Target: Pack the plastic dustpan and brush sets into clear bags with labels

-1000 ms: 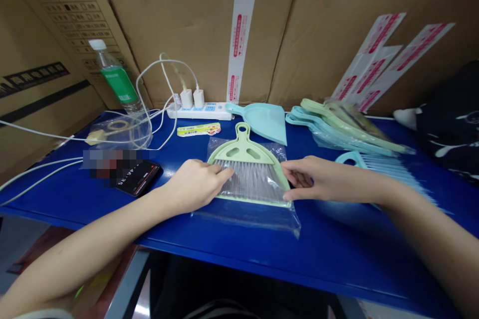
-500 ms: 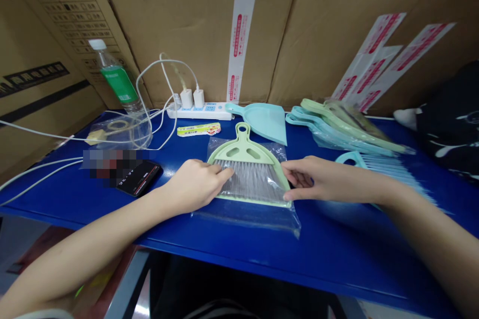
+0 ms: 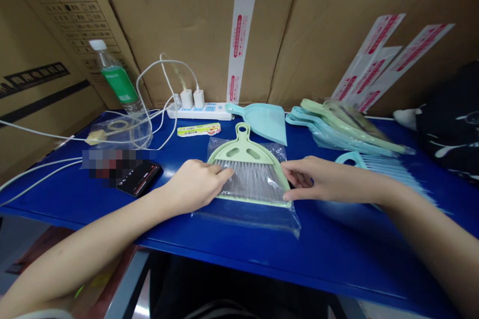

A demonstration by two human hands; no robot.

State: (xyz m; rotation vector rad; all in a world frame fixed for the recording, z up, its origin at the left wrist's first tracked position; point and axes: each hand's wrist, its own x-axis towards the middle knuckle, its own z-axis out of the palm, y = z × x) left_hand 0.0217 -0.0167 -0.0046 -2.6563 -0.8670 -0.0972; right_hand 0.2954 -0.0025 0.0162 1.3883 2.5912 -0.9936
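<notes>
A pale green dustpan (image 3: 243,148) with a clear-bristled brush (image 3: 252,182) lying in it sits inside a clear plastic bag (image 3: 247,217) on the blue table (image 3: 262,254). My left hand (image 3: 194,184) rests at the bag's left side, its fingers curled and their tips pressed on the dustpan's left edge. My right hand (image 3: 318,179) is at the right side, with thumb and curled fingers pinching the dustpan's right edge through the bag.
A light blue dustpan (image 3: 265,119) lies behind, with a stack of bagged sets (image 3: 344,127) and a blue brush (image 3: 389,167) to the right. On the left are a phone (image 3: 139,178), a power strip (image 3: 202,110), cables and a bottle (image 3: 118,79). Cardboard boxes (image 3: 179,20) wall the back.
</notes>
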